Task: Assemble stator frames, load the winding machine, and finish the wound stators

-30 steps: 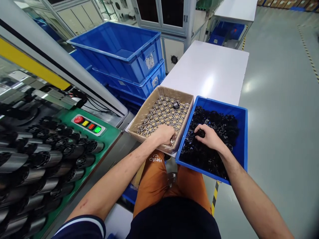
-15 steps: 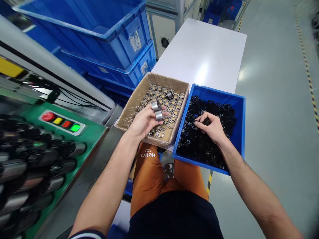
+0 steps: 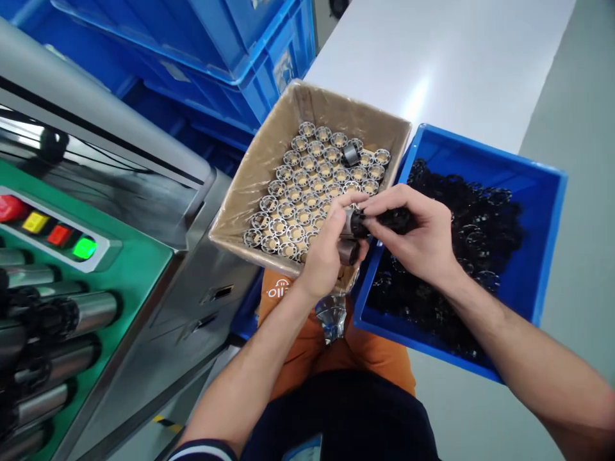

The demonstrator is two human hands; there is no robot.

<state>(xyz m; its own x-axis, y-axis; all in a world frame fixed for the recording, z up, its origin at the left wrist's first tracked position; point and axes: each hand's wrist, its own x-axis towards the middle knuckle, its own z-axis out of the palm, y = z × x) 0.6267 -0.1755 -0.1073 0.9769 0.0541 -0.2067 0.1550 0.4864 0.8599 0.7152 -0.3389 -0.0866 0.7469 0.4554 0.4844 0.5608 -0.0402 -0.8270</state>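
Note:
My left hand is closed around two short metal cylinders, over the near right part of the cardboard box. The upper cylinder points to the right; the lower cylinder lies beneath it, partly behind my fingers. My right hand pinches a black ring-shaped part against the right end of the upper cylinder. More black material shows under its curled fingers. Inside the box stand rows of ring-ended pieces, with one dark cylinder lying on top of them.
A blue bin of loose black parts stands right of the box. Behind is a white table. Stacked blue crates rise at the back left. A green machine top at left carries buttons and several metal cylinders.
My right hand has come out of the blue bin with a black part and met my left hand. The left hand has moved right with its two cylinders. The view has shifted closer.

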